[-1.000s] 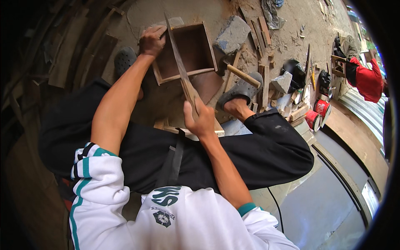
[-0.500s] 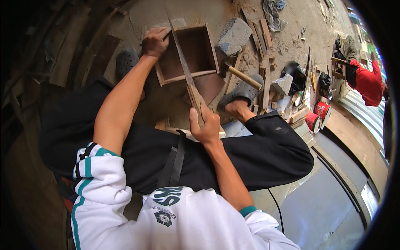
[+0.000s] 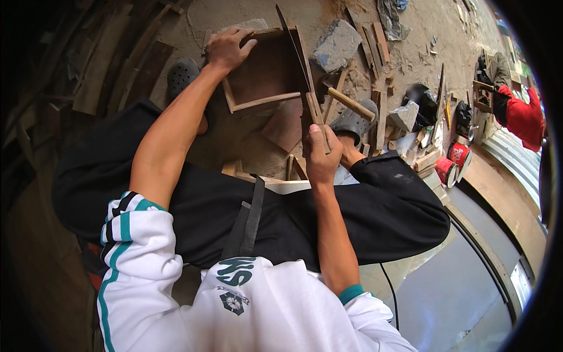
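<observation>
My right hand (image 3: pixel 324 154) is closed round the wooden handle of a handsaw (image 3: pixel 293 44). Its long, narrow blade points away from me and passes over the right side of an open wooden box (image 3: pixel 267 104). Whether the teeth touch the box, I cannot tell. At the box's far left corner, my left hand (image 3: pixel 230 50) has its fingers bent over the rim and its thumb raised apart. The box lies on the dirt ground between my feet, with its brown inside showing.
A hammer (image 3: pixel 350 104) lies across my right shoe, near a concrete block (image 3: pixel 337 47). Wood offcuts (image 3: pixel 381 114) and red cans (image 3: pixel 459 154) are scattered to the right. Planks (image 3: pixel 102 64) lie at the left. Another person in a red top (image 3: pixel 522 117) is at the far right.
The handsaw and my right hand have moved right, from across the box's middle to its right side. My left thumb has lifted, and that hand has shifted slightly right.
</observation>
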The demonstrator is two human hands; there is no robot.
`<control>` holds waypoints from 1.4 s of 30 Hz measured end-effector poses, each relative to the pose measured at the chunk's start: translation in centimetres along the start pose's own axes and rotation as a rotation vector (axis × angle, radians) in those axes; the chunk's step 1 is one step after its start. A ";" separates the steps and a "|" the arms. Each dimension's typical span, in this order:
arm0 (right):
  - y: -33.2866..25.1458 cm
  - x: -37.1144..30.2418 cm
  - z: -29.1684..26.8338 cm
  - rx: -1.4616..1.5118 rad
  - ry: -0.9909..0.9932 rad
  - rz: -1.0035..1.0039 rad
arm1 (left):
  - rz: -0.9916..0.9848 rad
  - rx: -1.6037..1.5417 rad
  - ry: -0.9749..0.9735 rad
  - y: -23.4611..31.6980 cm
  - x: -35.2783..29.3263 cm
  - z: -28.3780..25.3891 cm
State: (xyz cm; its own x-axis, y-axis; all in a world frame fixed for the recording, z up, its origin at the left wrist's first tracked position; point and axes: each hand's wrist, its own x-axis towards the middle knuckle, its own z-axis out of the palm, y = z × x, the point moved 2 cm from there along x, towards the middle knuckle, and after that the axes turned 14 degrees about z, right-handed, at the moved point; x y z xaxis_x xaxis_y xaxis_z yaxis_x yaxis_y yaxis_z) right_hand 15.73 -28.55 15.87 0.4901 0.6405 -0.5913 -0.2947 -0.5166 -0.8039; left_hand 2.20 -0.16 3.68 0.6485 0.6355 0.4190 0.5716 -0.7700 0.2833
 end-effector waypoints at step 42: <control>-0.8 -0.1 0.7 -0.035 0.012 -0.085 | -0.530 -0.157 -0.256 -3.1 2.9 1.2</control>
State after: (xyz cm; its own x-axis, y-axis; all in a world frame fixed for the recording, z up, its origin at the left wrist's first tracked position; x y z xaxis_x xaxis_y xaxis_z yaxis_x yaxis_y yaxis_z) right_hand 15.31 -27.80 16.59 0.5219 0.6759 -0.5204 -0.2234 -0.4805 -0.8481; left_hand 2.93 4.09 2.93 0.4075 0.9127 -0.0290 0.7811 -0.3319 0.5290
